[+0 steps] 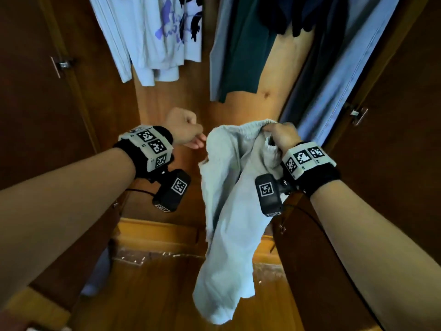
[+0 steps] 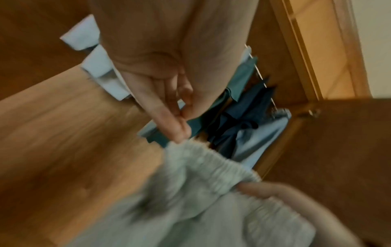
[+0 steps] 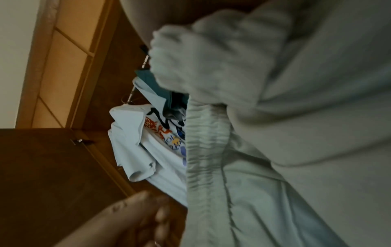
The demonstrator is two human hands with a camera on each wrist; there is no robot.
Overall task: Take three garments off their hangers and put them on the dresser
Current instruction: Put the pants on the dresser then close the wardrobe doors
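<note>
The pale grey elasticated-waist sweatpants [image 1: 226, 211] hang from the right hand [image 1: 282, 136], right of the left hand [image 1: 185, 131], near the open brown wooden wardrobe [image 1: 167, 96] holding hanging garments.

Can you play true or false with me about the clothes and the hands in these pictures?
1. The right hand holds the grey pants by the stretchy waistband. True.
2. The grey pants are still on a hanger. False: no hanger shows on them; they dangle from the hand.
3. The left hand grips the pants tightly. False: it is beside them, its fingertips near the cloth's edge, not gripping it.
4. A white shirt with purple print hangs in the wardrobe. True.
5. The wardrobe doors are closed. False: both stand open, with clothes showing inside.
</note>
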